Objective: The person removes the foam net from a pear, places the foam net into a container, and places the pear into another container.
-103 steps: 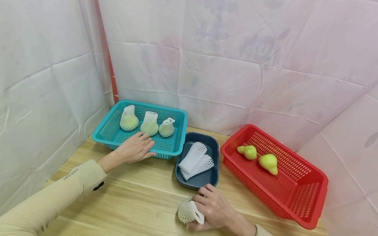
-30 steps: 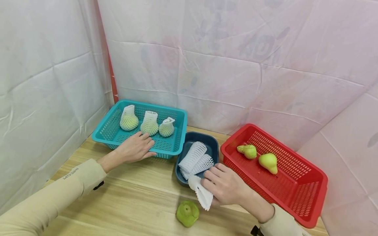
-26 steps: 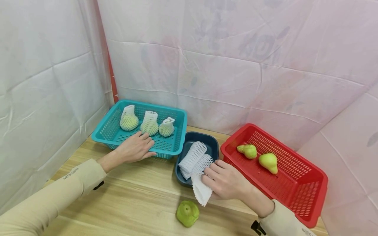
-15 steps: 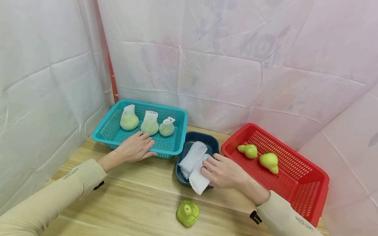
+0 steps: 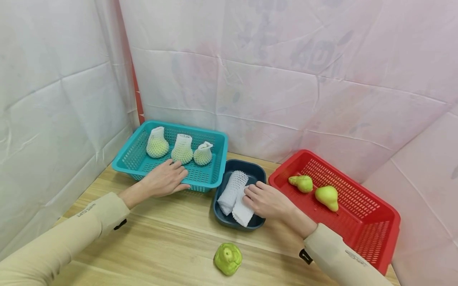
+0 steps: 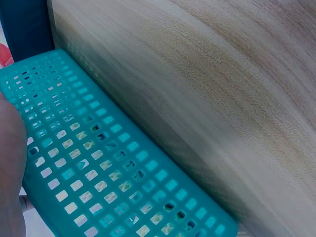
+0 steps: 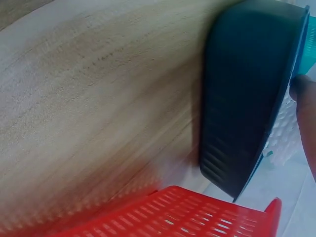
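Note:
My right hand (image 5: 266, 198) pinches a white foam net sleeve (image 5: 243, 210), which lies low inside the navy tray (image 5: 255, 169). Beside it in that tray is another foam net sleeve (image 5: 232, 192); the right hand covers part of the heap. In the right wrist view a fingertip (image 7: 298, 89) is at the tray's rim, with white foam net beyond. A bare green pear (image 5: 228, 259) sits on the table in front of the tray. My left hand (image 5: 162, 180) rests over the front rim of the teal basket (image 5: 125, 153), its fingers relaxed.
Inside the teal basket stand three pears in foam nets, one of them a netted pear (image 5: 157, 145) at the left. A red basket (image 5: 358, 230) with two bare pears, including this yellow-green pear (image 5: 326, 197), is at the right. White cloth (image 5: 268, 79) hangs behind the wooden table (image 5: 161, 246).
The foam net has come off the pear in front, which now sits bare on the table. My right hand has carried that net forward and lowered it into the navy tray. The left hand stays put.

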Action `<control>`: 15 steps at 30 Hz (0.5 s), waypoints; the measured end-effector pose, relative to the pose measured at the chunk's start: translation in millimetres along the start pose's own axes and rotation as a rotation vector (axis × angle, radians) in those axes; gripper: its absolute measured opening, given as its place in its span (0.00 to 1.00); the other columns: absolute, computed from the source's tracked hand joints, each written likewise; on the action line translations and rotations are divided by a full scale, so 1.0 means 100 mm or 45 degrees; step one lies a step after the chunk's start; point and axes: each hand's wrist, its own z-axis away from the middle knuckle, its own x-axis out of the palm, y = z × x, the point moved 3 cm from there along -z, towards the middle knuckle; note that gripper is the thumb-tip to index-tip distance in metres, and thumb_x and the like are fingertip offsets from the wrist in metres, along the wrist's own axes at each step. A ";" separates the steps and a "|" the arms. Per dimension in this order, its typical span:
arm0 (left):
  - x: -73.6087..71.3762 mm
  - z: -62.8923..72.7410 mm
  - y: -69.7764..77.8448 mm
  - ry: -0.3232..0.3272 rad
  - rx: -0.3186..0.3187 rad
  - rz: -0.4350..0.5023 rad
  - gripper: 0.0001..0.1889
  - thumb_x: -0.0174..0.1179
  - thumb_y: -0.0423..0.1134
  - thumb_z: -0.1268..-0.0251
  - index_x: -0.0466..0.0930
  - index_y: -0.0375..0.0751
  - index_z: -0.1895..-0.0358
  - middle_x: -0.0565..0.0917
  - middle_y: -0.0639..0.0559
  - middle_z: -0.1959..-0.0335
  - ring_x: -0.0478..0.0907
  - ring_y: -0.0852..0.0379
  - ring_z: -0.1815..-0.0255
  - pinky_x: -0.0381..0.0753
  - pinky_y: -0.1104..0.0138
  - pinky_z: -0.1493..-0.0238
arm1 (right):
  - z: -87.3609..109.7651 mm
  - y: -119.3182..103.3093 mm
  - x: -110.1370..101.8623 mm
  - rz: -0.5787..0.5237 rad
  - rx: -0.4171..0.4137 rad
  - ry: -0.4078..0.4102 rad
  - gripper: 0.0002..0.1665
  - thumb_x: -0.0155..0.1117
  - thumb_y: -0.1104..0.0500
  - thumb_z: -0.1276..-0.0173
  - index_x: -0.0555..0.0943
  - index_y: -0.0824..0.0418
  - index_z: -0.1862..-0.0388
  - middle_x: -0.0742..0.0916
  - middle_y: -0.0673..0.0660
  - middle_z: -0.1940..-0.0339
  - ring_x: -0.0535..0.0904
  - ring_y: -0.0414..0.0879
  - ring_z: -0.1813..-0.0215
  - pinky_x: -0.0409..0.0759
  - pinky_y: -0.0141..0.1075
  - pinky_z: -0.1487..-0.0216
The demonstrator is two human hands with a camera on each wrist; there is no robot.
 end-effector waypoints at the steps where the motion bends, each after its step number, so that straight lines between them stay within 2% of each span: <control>1: 0.00 0.00 0.00 0.000 0.001 -0.001 0.25 0.55 0.63 0.23 0.68 0.45 0.67 0.74 0.55 0.75 0.60 0.54 0.68 0.59 0.63 0.62 | 0.00 0.00 0.02 0.008 -0.006 -0.014 0.27 0.27 0.62 0.17 0.80 0.56 0.55 0.88 0.52 0.55 0.79 0.48 0.52 0.75 0.38 0.50; 3: -0.01 0.00 0.00 -0.001 0.002 -0.005 0.24 0.55 0.63 0.24 0.69 0.45 0.67 0.74 0.55 0.75 0.61 0.54 0.68 0.59 0.63 0.62 | -0.01 0.00 0.06 0.026 -0.016 -0.048 0.21 0.35 0.62 0.17 0.80 0.56 0.54 0.87 0.52 0.54 0.79 0.48 0.50 0.76 0.38 0.48; 6: -0.01 0.00 0.00 -0.005 -0.001 -0.010 0.25 0.55 0.63 0.24 0.69 0.45 0.67 0.75 0.55 0.75 0.61 0.53 0.68 0.59 0.63 0.62 | -0.04 0.00 0.09 0.058 -0.022 -0.101 0.09 0.53 0.58 0.21 0.81 0.55 0.52 0.88 0.52 0.52 0.79 0.48 0.49 0.77 0.38 0.45; 7: -0.01 0.00 0.00 -0.006 -0.002 -0.011 0.24 0.55 0.63 0.24 0.69 0.45 0.67 0.75 0.55 0.75 0.61 0.53 0.68 0.59 0.63 0.62 | -0.05 0.00 0.10 0.065 -0.019 -0.118 0.07 0.58 0.57 0.23 0.81 0.55 0.51 0.88 0.52 0.52 0.79 0.48 0.49 0.77 0.39 0.44; 9: -0.01 0.00 0.00 -0.006 -0.004 -0.008 0.24 0.56 0.63 0.24 0.69 0.45 0.66 0.75 0.55 0.75 0.61 0.53 0.68 0.59 0.63 0.62 | -0.07 0.01 0.11 0.075 -0.009 -0.153 0.09 0.65 0.55 0.26 0.81 0.54 0.51 0.88 0.52 0.51 0.80 0.48 0.48 0.77 0.39 0.44; 11: -0.01 0.00 0.00 -0.004 -0.003 -0.005 0.24 0.56 0.63 0.24 0.69 0.45 0.66 0.75 0.55 0.75 0.61 0.53 0.68 0.59 0.63 0.62 | -0.08 0.01 0.12 0.067 0.007 -0.185 0.11 0.69 0.54 0.28 0.82 0.54 0.50 0.89 0.52 0.50 0.79 0.48 0.48 0.76 0.39 0.45; 15: -0.01 0.00 0.00 -0.006 0.001 -0.013 0.24 0.56 0.64 0.24 0.69 0.45 0.66 0.74 0.55 0.75 0.61 0.54 0.68 0.59 0.63 0.62 | -0.09 0.02 0.13 0.029 0.050 -0.235 0.11 0.68 0.52 0.28 0.84 0.53 0.50 0.89 0.52 0.50 0.79 0.47 0.49 0.76 0.39 0.47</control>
